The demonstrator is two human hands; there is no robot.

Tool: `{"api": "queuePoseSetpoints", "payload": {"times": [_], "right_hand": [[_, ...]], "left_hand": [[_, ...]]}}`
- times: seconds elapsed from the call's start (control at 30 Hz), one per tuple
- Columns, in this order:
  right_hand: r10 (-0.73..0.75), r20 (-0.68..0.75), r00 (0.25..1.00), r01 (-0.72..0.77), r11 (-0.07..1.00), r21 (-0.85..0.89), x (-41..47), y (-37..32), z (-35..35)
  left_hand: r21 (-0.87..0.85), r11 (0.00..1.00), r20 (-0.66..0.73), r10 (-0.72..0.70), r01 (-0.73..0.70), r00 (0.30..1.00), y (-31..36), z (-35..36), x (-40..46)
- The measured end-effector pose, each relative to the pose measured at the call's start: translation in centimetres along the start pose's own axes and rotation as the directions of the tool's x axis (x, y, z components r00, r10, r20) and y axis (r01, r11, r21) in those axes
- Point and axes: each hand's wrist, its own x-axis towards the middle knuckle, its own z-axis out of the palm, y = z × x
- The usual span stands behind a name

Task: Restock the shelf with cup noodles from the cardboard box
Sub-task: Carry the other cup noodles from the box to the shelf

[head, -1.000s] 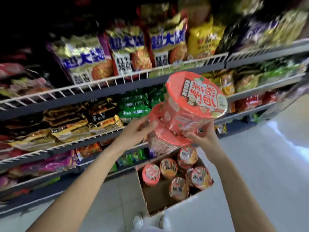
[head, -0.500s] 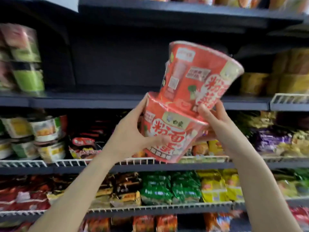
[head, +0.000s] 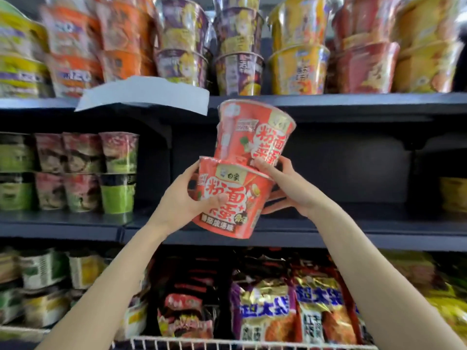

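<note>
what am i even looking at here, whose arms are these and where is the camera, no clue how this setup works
There is no machine here. The camera sits on a person's head and looks forward and down, so the two bare arms reaching into the picture are that person's own. They stand facing a shop shelf. The left hand grips the lower red noodle cup; the right hand holds the upper red noodle cup, which is stacked on the first and tilted. Behind the cups is an open stretch of the dark middle shelf. Green cups stand to the left, more cups fill the shelf above, and noodle bags sit below.
</note>
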Motion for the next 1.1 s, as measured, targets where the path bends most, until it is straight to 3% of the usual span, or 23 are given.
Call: {"api": "queuePoseSetpoints", "payload": {"times": [0.2,0.33,0.63,0.77,0.93,1.1], "right_hand": [[0.004,0.019,1.000,-0.004,1.000,-0.005,7.2,2.4,3.6],[0.009,0.038,0.999,-0.008,1.000,-0.027,11.6,4.6,4.9],[0.046,0.147,0.988,-0.021,0.986,-0.167,22.7,6.4,10.9],[0.091,0.043,0.995,-0.075,0.956,-0.284,26.4,7.8,12.9],[0.052,-0.151,0.987,-0.093,0.957,-0.275,28.7,9.1,14.6],[0.020,-0.131,0.991,-0.050,0.973,-0.227,27.0,9.0,13.8]], "left_hand": [[0.072,0.997,0.044,-0.034,0.031,0.998,-6.6,-3.1,4.7],[0.125,0.985,0.117,-0.134,0.119,0.984,-11.0,-3.2,7.6],[0.393,0.865,-0.031,-0.325,0.311,0.945,-17.6,-3.1,13.5],[0.493,0.794,-0.097,-0.355,0.355,0.930,-19.8,-4.5,15.6],[0.475,0.803,-0.137,-0.336,0.360,0.932,-21.7,-5.2,16.8],[0.412,0.828,-0.102,-0.373,0.380,0.922,-21.4,-5.4,16.6]]}}
